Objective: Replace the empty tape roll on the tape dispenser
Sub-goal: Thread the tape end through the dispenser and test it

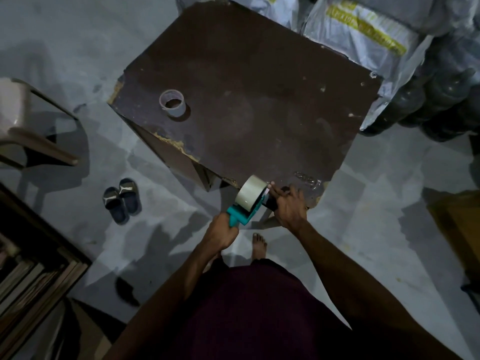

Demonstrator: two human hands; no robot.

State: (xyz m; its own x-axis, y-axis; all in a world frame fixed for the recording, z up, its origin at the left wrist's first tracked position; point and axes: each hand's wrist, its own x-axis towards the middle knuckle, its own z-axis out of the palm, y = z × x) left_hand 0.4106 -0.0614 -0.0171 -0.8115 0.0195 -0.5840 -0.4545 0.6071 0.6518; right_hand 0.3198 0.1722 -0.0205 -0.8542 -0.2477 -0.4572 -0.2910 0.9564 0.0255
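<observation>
Dark brown table [246,94], worn edges, on grey floor. Teal tape dispenser [242,216] held off the table's near corner, full tape roll [250,193] mounted on it. Left hand [220,233] wraps the dispenser handle from below; right hand [289,206] curls round its front end, just right of the roll. Empty tape roll [173,103] stands on the table's left side, well apart from both hands.

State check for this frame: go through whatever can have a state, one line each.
Dispenser: loaded with a full roll, held off the table.
Empty roll: standing on the table, untouched.
Left hand: grips the dispenser handle.
Right hand: fingers curled at the dispenser's front end.
</observation>
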